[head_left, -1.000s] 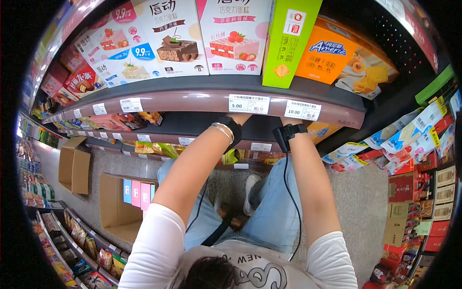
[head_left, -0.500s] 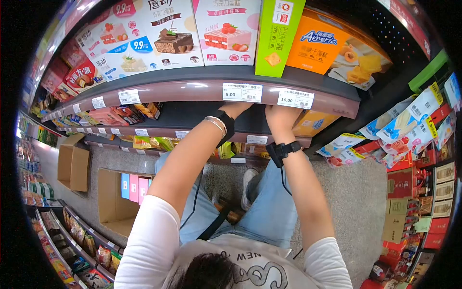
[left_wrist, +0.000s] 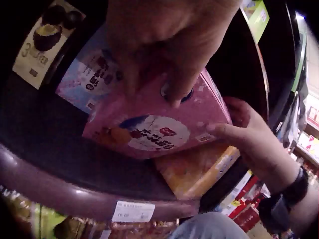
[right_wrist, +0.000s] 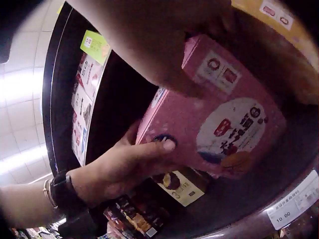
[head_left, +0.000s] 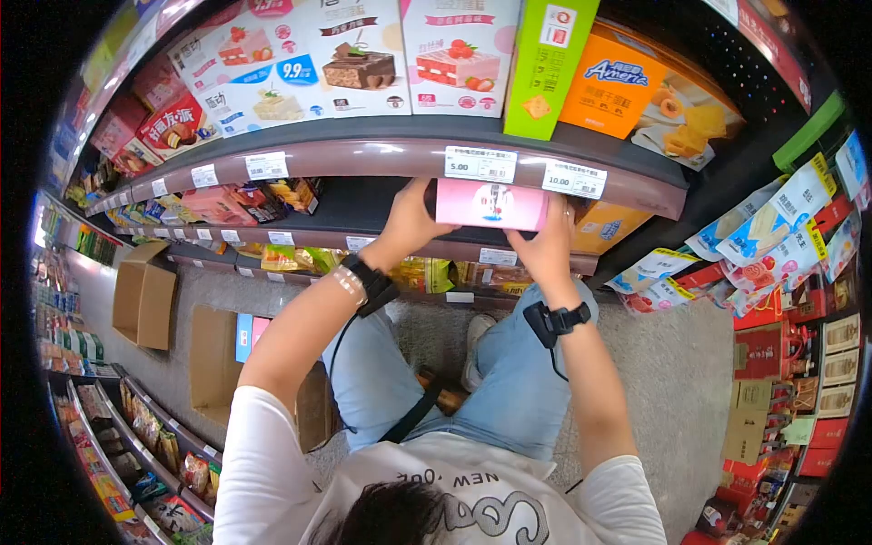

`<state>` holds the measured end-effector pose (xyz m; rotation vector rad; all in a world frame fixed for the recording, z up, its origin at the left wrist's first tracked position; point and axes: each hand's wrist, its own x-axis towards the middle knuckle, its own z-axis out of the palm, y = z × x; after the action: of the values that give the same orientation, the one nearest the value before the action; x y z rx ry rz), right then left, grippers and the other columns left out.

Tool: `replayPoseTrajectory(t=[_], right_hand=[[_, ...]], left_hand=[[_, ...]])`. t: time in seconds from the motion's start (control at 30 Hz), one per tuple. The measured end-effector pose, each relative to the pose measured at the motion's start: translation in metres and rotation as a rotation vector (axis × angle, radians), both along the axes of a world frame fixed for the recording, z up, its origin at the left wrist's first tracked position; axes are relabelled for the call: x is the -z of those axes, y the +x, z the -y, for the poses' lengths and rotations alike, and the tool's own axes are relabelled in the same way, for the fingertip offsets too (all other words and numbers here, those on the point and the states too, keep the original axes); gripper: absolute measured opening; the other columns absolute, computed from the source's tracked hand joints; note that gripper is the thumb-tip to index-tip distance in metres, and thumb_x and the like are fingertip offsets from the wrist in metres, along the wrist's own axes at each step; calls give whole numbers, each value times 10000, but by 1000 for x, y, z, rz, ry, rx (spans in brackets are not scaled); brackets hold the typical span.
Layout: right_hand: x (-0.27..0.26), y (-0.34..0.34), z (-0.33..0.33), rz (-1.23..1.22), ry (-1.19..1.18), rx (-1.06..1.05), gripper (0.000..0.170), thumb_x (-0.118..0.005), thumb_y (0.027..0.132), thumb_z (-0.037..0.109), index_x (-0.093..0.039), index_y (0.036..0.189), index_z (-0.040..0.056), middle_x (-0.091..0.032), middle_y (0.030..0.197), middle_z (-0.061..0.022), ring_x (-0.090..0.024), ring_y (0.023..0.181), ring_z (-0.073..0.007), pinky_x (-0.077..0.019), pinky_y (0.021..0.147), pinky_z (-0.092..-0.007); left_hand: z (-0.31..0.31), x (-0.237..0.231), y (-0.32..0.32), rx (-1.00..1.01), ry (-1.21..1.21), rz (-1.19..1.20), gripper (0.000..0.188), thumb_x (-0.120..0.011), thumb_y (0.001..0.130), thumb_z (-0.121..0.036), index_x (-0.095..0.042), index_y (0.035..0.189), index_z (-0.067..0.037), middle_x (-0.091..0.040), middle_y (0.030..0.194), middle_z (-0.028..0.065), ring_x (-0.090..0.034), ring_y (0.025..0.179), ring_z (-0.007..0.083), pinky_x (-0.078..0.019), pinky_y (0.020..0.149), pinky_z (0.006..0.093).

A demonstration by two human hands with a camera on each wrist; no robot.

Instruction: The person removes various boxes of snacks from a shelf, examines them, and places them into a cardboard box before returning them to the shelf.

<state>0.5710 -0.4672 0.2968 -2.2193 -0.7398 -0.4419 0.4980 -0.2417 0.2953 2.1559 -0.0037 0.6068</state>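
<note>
A pink box (head_left: 490,203) with a white round label sits on the lower shelf, its near end under the upper shelf's lip. My left hand (head_left: 411,222) grips its left end, and my right hand (head_left: 545,250) holds the right end, thumb on the near face. In the left wrist view, the right thumb presses on the pink box (left_wrist: 149,132) near its printed corner. The right wrist view shows my left hand (right_wrist: 119,159) with its thumb over the box's edge. A light blue and pink box (left_wrist: 89,79) stands beside it, and an orange box (left_wrist: 199,172) lies close on the right.
The upper shelf's edge (head_left: 363,170) overhangs the hands, with white cake boxes (head_left: 354,68), a green box (head_left: 545,73) and an orange box (head_left: 604,82) above. An open carton (head_left: 211,372) with blue and pink boxes stands on the floor at left. Bagged snacks (head_left: 763,236) hang at right.
Both hands, earlier largely hidden under the upper shelf, have come out toward the body and spread apart. Between them the pink box now shows at the shelf edge.
</note>
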Motion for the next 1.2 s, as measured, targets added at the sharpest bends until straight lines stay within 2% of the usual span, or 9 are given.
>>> replayPoseTrajectory(t=[0.1,0.13,0.23,0.4,0.53,0.67,0.8,1.0,1.2], right_hand=[[14,-11,-1,-111,224,-254,875,-835,632,133,-359,1355,2,-502,1315,-205,-501,1209,-346,-417,1016,-435],[2,-20,-2,-206,258,-359,919,-839,619,98,-336,1386,32,-480,1372,-181,-482,1266,-288,-412,1041,-392],[-14,-47,-13,-315,420,-515,874,-851,606,99,-410,1359,53,-525,1323,-154,-525,1211,-298,-415,1032,-398],[-36,-77,-33,-394,372,-691,870,-903,577,130,-455,1320,56,-548,1304,-115,-543,1206,-239,-449,1008,-377],[-58,-98,-54,-366,379,-740,893,-912,595,156,-438,1343,38,-562,1280,-115,-572,1166,-220,-468,990,-360],[-68,-105,-75,-567,506,-787,885,-901,641,198,-422,1355,-12,-563,1267,-146,-575,1148,-207,-462,983,-353],[-46,-107,-95,-762,457,-744,867,-872,688,235,-407,1378,-7,-572,1261,-141,-565,1160,-212,-448,974,-350],[-24,-116,-108,-789,533,-752,811,-802,775,229,-359,1415,-1,-537,1304,-164,-542,1194,-236,-425,1009,-367],[-12,-121,-111,-722,404,-728,815,-812,760,226,-364,1405,9,-535,1311,-179,-553,1182,-251,-447,994,-386]], left_hand=[[-1,-21,-46,31,-101,-31,749,-857,603,-29,-505,1263,-49,-601,1207,135,-600,1135,241,-499,968,372],[-1,-30,-62,24,-159,-58,737,-855,609,-25,-508,1259,-54,-593,1219,129,-595,1140,235,-498,974,377],[-12,-47,-107,16,-181,-101,815,-859,605,6,-457,1309,-76,-530,1295,77,-547,1199,216,-515,956,341],[-28,-80,-174,-4,-371,-169,885,-879,574,9,-440,1330,-128,-486,1331,20,-457,1289,205,-469,1011,377],[-46,-85,-200,-6,-474,-121,911,-875,596,6,-407,1373,-84,-502,1326,60,-471,1268,198,-434,1029,370],[-55,-102,-211,-31,-560,-32,945,-865,665,-77,-335,1445,-10,-523,1331,108,-486,1244,181,-427,1006,340],[-59,-104,-215,-137,-709,-141,864,-818,740,-112,-337,1447,13,-564,1278,106,-516,1204,173,-417,1003,330],[-71,-79,-217,-190,-777,-77,823,-798,778,-155,-347,1448,3,-550,1303,107,-519,1201,172,-418,1007,327],[-80,-64,-211,-263,-937,-24,708,-756,839,-192,-393,1416,1,-563,1283,98,-541,1162,158,-430,988,310]])
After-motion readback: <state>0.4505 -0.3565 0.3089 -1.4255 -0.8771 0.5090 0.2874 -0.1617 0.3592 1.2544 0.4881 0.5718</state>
